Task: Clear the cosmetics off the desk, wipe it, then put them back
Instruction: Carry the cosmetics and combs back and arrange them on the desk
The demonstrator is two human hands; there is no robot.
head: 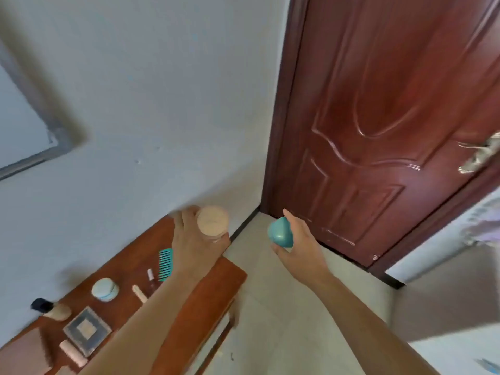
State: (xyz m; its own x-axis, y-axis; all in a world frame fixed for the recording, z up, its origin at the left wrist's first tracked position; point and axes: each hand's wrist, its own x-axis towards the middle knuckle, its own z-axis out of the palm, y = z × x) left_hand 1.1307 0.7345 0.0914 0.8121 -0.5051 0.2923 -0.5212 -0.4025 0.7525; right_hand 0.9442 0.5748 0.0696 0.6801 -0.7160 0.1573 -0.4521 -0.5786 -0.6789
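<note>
My left hand (196, 244) grips a beige round-topped container (213, 220) over the far end of the brown wooden desk (213, 288). My right hand (300, 239) holds a teal egg-shaped object (280, 232) in the air above the floor, to the right of the desk. On the desk lie a teal comb (165, 263), a small pink-capped bottle (150, 274), a cream tube (139, 293), a pale blue round jar (104, 289), a brush with a dark tip (51, 309), a square patterned compact (87, 330) and a ribbed pink tube (72, 353).
The desk stands against a pale wall (135, 104). A dark red wooden door (378, 117) with a metal handle (479, 155) is to the right. Pale tiled floor (284, 307) lies between desk and door. A grey frame (35, 104) hangs on the wall at left.
</note>
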